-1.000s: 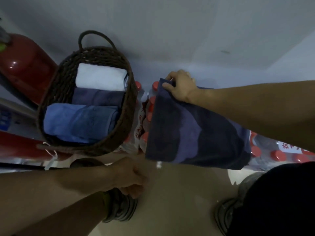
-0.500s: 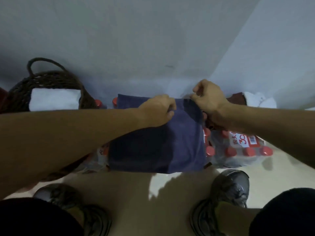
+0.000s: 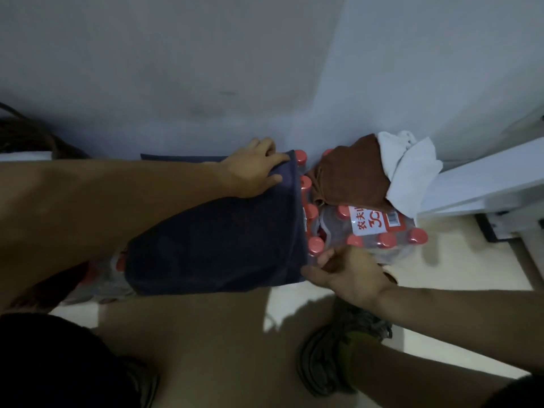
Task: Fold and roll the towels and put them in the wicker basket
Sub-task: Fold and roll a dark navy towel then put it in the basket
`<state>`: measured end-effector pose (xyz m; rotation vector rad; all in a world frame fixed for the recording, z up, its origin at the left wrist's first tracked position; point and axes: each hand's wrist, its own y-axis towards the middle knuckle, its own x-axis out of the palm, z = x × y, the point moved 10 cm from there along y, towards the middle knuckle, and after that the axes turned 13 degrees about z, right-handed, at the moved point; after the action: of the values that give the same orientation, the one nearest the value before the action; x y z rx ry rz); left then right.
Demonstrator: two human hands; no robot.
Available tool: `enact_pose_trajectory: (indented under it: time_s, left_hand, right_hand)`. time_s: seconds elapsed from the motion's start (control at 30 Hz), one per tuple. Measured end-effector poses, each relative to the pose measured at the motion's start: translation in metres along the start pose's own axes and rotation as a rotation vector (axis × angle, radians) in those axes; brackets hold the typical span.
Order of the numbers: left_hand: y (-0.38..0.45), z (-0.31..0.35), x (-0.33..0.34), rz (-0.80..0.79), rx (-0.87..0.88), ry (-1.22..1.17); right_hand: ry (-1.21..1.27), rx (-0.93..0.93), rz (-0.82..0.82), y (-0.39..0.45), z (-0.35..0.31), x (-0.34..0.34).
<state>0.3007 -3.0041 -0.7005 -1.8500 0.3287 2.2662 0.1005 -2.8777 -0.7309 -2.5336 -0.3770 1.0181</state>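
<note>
A dark navy towel (image 3: 215,245) lies spread over packs of red-capped water bottles (image 3: 382,231) against the wall. My left hand (image 3: 253,169) presses flat on the towel's far right corner, fingers gripping its edge. My right hand (image 3: 344,275) pinches the towel's near right corner. A crumpled brown towel (image 3: 350,178) and a white towel (image 3: 409,172) sit heaped on the bottle pack to the right. Only the rim of the wicker basket (image 3: 26,136) shows at the far left, with a white towel (image 3: 23,156) in it.
A grey wall rises right behind the bottles. A white frame or ledge (image 3: 485,184) juts in at the right. My shoes (image 3: 338,348) stand on the pale floor (image 3: 459,290) close to the bottle packs.
My right hand went from the towel's far right corner down to its near right corner. My left hand slid right to the far corner. The view shifted right, so the basket is almost out of sight.
</note>
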Motion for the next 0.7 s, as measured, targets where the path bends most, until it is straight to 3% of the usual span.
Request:
enact_pose_trajectory:
  time_s: [0.13, 0.7]
  left_hand:
    - [-0.002, 0.002, 0.002, 0.033, 0.02, 0.028]
    - [-0.005, 0.001, 0.007, 0.01, 0.092, 0.081]
  right_hand:
    - [0.123, 0.171, -0.106, -0.008, 0.02, 0.031]
    - [0.171, 0.26, -0.334, -0.015, 0.05, 0.035]
